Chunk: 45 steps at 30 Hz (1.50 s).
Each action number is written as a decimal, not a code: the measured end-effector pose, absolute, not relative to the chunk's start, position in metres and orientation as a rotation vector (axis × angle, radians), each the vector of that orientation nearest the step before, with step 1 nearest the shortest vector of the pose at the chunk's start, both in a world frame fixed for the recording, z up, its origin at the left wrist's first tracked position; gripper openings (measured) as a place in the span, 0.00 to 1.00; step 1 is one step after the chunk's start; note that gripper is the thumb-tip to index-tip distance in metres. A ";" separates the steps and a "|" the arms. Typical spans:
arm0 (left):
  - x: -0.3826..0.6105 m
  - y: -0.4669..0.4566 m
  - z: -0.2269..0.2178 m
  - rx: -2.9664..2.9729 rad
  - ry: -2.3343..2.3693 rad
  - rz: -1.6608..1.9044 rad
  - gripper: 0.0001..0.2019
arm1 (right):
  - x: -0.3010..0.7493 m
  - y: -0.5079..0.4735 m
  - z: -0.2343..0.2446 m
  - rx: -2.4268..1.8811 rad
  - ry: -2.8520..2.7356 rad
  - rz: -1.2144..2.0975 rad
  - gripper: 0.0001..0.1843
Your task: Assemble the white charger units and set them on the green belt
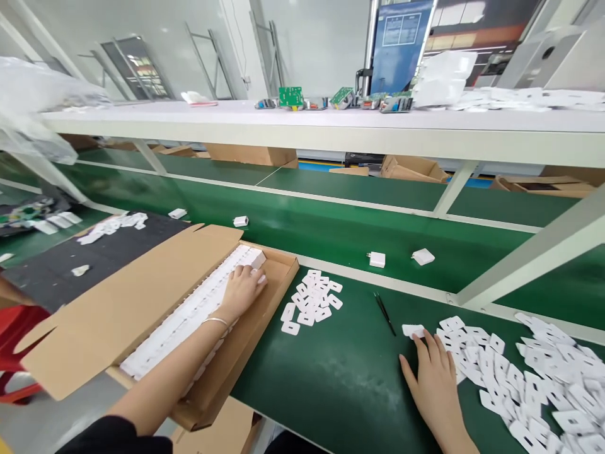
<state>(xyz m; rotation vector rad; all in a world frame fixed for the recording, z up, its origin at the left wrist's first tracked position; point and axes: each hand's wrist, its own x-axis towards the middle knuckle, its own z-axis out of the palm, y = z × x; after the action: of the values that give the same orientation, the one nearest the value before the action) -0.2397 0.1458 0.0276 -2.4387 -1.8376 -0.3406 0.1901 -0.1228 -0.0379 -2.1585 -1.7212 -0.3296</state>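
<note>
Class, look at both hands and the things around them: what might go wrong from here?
The box seems to overhang the near edge of the table, so a push there might tip it.
The right hand is beside loose white tags, so a careless sweep might scatter them.
The tweezers lie loose near that hand and could get knocked.

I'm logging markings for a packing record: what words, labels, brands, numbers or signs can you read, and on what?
No text can be read.
Blue board: pale markings, too small and blurred to read.
Open cardboard box: no legible print.
White plates by the right hand: no legible lettering.
</note>
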 end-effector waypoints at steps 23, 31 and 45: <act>-0.195 -0.005 0.057 -2.533 -1.428 -1.024 0.15 | 0.218 0.035 0.050 -2.081 -1.597 -0.049 0.19; -0.069 -0.056 0.000 -3.346 -1.262 -1.084 0.35 | 0.096 -0.090 0.052 -1.905 -1.690 0.172 0.16; -0.080 -0.057 0.037 -3.882 -1.515 -1.958 0.13 | 0.244 -0.090 0.016 -2.015 -1.968 0.274 0.31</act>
<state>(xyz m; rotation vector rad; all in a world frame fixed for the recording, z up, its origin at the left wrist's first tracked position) -0.0795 -0.0572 0.0375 -3.8819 -1.5146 -1.9584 0.2438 -0.0902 0.0158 -2.0147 -1.9680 0.2737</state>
